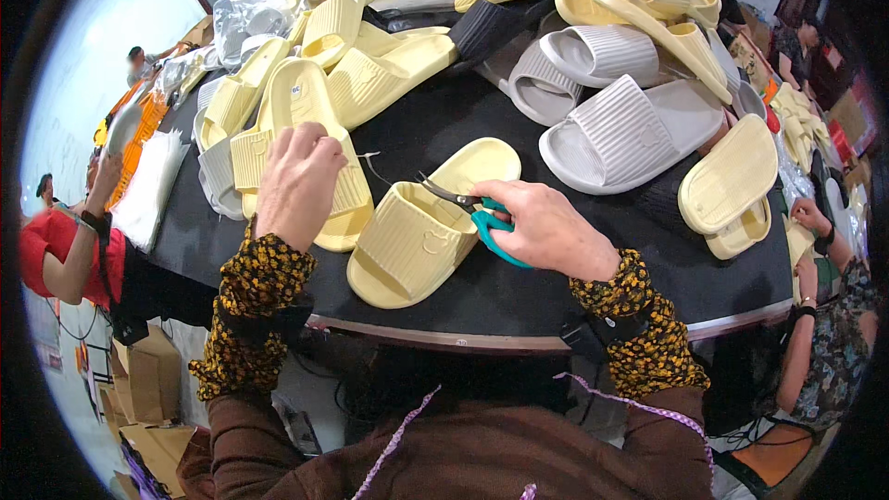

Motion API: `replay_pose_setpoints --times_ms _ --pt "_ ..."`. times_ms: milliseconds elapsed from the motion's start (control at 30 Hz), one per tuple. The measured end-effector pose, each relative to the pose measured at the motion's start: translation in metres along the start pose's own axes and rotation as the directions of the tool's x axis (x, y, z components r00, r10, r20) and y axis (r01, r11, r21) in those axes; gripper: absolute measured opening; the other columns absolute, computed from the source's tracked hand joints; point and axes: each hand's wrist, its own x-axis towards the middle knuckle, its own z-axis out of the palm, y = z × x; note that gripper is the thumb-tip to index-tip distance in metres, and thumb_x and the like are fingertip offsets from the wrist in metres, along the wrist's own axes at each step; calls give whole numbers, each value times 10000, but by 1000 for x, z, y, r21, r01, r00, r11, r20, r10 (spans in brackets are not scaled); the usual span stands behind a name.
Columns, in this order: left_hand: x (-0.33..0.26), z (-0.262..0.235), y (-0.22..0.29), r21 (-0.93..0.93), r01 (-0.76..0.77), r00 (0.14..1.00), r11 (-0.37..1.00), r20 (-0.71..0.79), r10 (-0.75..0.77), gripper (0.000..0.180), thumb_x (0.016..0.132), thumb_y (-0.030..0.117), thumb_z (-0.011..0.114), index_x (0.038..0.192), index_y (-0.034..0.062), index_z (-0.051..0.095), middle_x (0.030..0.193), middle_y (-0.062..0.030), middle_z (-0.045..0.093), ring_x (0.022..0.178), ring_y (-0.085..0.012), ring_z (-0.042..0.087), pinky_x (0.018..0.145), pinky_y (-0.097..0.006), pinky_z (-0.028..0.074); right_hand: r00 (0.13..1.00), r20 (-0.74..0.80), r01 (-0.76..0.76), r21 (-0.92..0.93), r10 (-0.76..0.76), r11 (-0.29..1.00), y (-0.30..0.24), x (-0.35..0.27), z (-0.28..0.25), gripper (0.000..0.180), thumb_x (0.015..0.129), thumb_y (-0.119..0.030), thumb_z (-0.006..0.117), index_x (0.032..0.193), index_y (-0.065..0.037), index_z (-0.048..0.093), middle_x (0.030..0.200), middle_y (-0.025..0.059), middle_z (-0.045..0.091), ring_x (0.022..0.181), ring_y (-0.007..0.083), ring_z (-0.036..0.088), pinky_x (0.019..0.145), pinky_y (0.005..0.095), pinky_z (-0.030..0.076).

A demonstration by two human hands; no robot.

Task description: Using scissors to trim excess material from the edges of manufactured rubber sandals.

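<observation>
Fingers point(310, 143) of the left hand point(298, 183) curled down and pressed onto the ribbed strap of a pale yellow slide sandal point(298, 130) at the near left of the black table point(482, 292); whether pinching anything underneath, cannot tell. Fingers point(500, 193) of the right hand point(546, 227) closed through the teal handles of small scissors point(468, 208), dark blades slightly parted and pointing left over a second yellow sandal point(431, 227) lying near centre, just beside the hand.

Best done, by the look of it, with blade tips kept flat along the foam edge, snipping only the stray flash or thread, steadying the work with the free hand and keeping that hand's knuckles apart from the blades.

Same head view, materials: soft moulded foam, matte, thick rounded soles, broad straps with fine parallel ribs. Farther back, a heap of yellow sandals point(370, 60), and light grey sandals point(611, 120) to the far right. Clear plastic bags point(245, 14) crinkled at the far left. Other people's arms at the left and right rims.
</observation>
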Motion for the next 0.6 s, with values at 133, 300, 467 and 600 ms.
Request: replay_pose_setpoints --times_ms 133,300,467,600 --pt "0 -2 -11 61 -20 997 998 72 16 100 815 89 581 887 24 553 881 -126 581 908 -310 543 854 -395 397 1000 8 -28 -2 28 1000 -2 0 0 314 750 -154 609 1047 -56 580 775 177 630 735 355 627 658 437 500" --pt "8 -3 -16 -328 102 965 939 262 -13 77 831 78 563 872 22 529 776 -133 581 759 -303 584 704 -359 455 995 -96 -23 69 30 997 3 1 6 305 754 -135 602 1044 -42 582 775 204 624 729 373 622 648 438 497" --pt "25 -21 3 -424 70 894 903 429 132 100 859 127 557 907 39 556 830 -148 624 797 -315 613 676 -373 477 982 -173 -44 168 73 985 9 1 4 306 761 -116 596 1052 -24 585 797 231 615 743 385 617 653 430 495" --pt "24 -14 1 -446 -145 873 883 362 326 150 844 132 566 970 56 598 846 -145 611 802 -319 609 710 -382 484 978 -200 -17 168 51 986 -1 7 2 305 771 -116 590 1059 -17 584 819 236 615 759 384 616 661 420 494"
